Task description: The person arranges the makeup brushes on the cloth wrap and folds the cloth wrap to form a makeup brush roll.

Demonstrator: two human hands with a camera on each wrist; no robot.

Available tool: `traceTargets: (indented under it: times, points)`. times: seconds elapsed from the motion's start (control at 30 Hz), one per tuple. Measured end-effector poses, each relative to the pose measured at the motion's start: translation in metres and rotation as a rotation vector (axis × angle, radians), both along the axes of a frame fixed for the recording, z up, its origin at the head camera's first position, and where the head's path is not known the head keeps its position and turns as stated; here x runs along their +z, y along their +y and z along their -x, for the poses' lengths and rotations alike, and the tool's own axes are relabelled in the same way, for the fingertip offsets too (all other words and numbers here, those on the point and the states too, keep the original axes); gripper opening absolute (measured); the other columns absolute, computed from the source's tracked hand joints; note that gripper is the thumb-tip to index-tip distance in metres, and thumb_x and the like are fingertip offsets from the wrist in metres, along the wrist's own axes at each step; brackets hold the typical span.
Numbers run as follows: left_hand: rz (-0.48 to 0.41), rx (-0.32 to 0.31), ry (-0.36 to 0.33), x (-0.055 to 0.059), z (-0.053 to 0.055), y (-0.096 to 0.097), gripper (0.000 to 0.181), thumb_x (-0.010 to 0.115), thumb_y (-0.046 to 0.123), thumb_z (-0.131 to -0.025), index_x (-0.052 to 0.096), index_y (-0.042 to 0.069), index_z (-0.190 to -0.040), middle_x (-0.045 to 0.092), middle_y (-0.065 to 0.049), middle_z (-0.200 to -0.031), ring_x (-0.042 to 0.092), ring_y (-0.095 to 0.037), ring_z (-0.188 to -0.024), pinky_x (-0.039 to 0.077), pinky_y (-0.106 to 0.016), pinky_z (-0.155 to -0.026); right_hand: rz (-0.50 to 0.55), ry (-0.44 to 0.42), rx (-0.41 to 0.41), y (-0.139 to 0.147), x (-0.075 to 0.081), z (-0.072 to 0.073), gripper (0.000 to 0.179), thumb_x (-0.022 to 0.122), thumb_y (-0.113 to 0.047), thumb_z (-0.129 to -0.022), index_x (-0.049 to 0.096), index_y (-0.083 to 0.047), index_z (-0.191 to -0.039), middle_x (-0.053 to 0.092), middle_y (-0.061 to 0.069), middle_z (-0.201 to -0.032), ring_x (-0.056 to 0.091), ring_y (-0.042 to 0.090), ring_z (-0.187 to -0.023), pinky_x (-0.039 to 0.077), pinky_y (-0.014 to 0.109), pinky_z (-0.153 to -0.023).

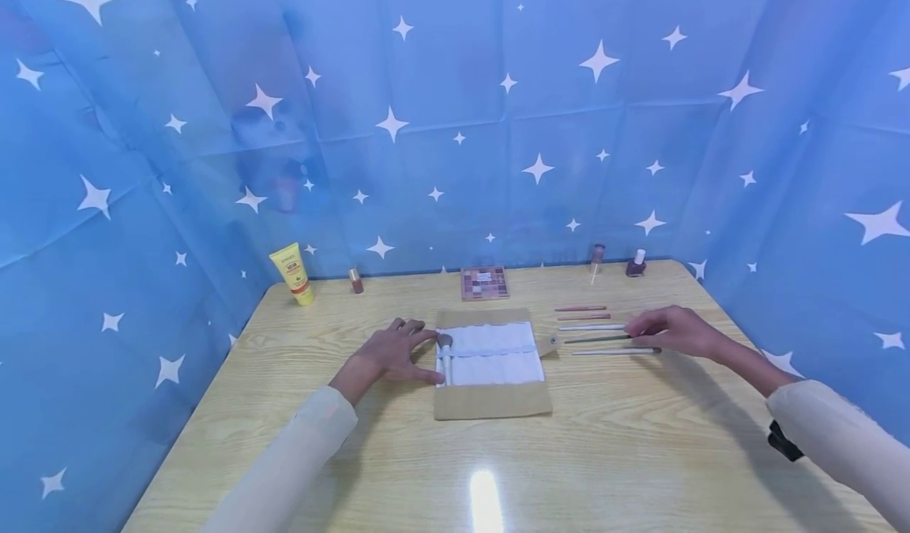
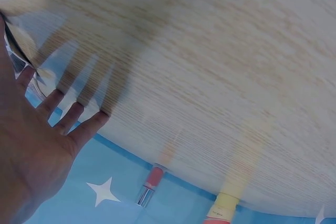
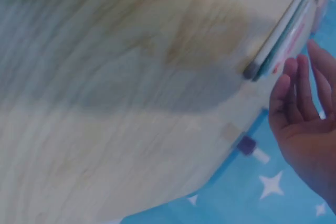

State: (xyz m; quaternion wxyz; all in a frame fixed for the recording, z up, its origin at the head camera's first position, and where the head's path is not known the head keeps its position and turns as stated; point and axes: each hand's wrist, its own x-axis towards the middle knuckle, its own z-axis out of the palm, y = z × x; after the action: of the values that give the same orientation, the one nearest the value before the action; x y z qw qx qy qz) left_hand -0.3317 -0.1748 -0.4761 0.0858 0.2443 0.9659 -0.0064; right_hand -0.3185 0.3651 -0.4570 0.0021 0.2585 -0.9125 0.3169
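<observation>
A tan fabric brush roll lies unfolded on the table, with a white inner panel and a strap across it. One makeup brush with a dark head sits in its leftmost part. My left hand rests at the roll's left edge, fingers spread, fingertips by the brush; the left wrist view also shows this hand. To the right of the roll lie several slim makeup brushes in a row. Over their right ends hovers my right hand, fingers loosely bent; in the right wrist view the hand grips nothing visible.
Along the table's back edge stand a yellow tube, a small lip gloss, an eyeshadow palette, a small tube-like cosmetic and a dark nail polish bottle. A blue star-patterned curtain encloses the table behind and at both sides.
</observation>
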Motion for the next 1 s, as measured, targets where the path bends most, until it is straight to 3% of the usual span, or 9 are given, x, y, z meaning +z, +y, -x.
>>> traceTargets:
  times: [0.17,0.53,0.73,1.0]
  points:
    - [0.001,-0.003,0.0,0.003,-0.001,0.001,0.096,0.057,0.087,-0.081,0.039,0.036,-0.16,0.034,-0.007,-0.167,0.033,-0.039,-0.151,0.044,-0.062,-0.109,0.027,0.019,0.026,0.015,-0.01,-0.004,0.021,0.08,-0.003,-0.089,0.076,0.008,-0.107,0.077,0.021,-0.105,0.075,0.016,-0.091,0.061,0.024,-0.074]
    - [-0.021,-0.001,-0.01,0.005,-0.003,0.002,0.096,0.058,0.087,-0.081,0.04,0.036,-0.16,0.034,-0.006,-0.167,0.032,-0.038,-0.151,0.043,-0.063,-0.111,-0.035,-0.005,-0.022,0.029,-0.024,-0.01,0.02,0.083,-0.01,-0.088,0.08,-0.002,-0.106,0.079,0.013,-0.101,0.071,0.003,-0.087,0.057,0.018,-0.071]
    - [-0.02,0.009,-0.008,0.005,-0.003,0.001,0.096,0.059,0.087,-0.08,0.04,0.036,-0.16,0.035,-0.006,-0.167,0.032,-0.038,-0.151,0.042,-0.063,-0.111,-0.064,0.036,-0.019,0.031,-0.023,-0.012,0.018,0.083,-0.009,-0.087,0.08,-0.001,-0.104,0.079,0.014,-0.099,0.072,0.006,-0.085,0.058,0.02,-0.071]
    - [-0.026,0.003,-0.013,0.005,-0.003,0.001,0.095,0.06,0.086,-0.081,0.041,0.035,-0.16,0.036,-0.006,-0.166,0.033,-0.038,-0.151,0.043,-0.062,-0.11,-0.039,0.143,0.02,0.036,-0.032,-0.012,0.009,0.083,-0.002,-0.085,0.08,-0.005,-0.093,0.078,0.01,-0.091,0.066,-0.003,-0.08,0.053,0.016,-0.065]
